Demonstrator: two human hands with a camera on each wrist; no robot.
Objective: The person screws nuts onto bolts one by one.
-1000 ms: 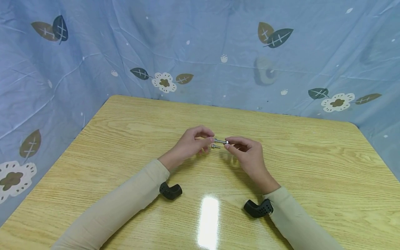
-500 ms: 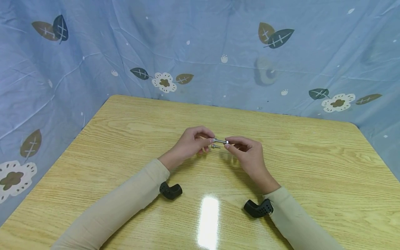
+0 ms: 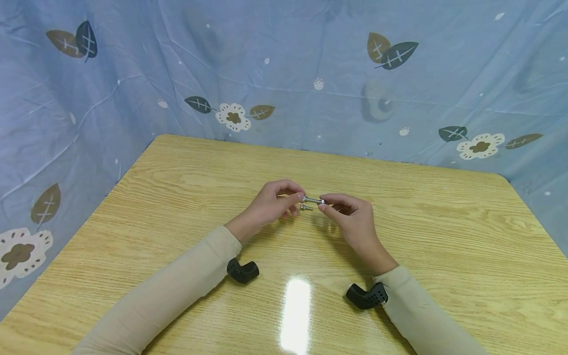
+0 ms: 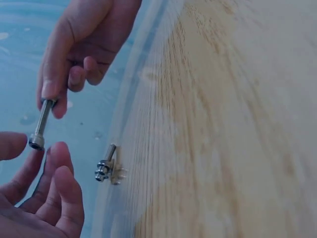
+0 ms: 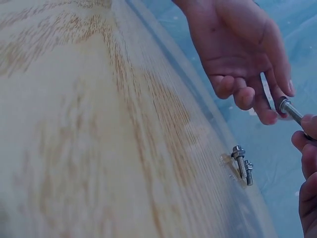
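Observation:
A silver bolt [image 3: 313, 200] is held level above the table between both hands. My left hand [image 3: 271, 201] has its thumb and index finger at the bolt's left end, a round head [image 4: 36, 141] in the left wrist view. My right hand [image 3: 352, 217] pinches the other end, where a nut shows between thumb and index finger in the head view. Its remaining fingers curl loosely in the left wrist view. Below the held bolt lie two smaller bolts [image 5: 239, 159] with nuts or washers, close together; in the head view they blend into one small silver shape.
The wooden table [image 3: 199, 167] has a glossy surface with a bright light reflection near its front. A blue patterned curtain [image 3: 284, 59] hangs behind and to the left. Black wrist cameras [image 3: 242, 271] sit at both sleeve cuffs.
Both hands stay in almost the same place, keeping their hold on the bolt. Only slight finger motion of the left hand shows. The loose bolts have not moved.

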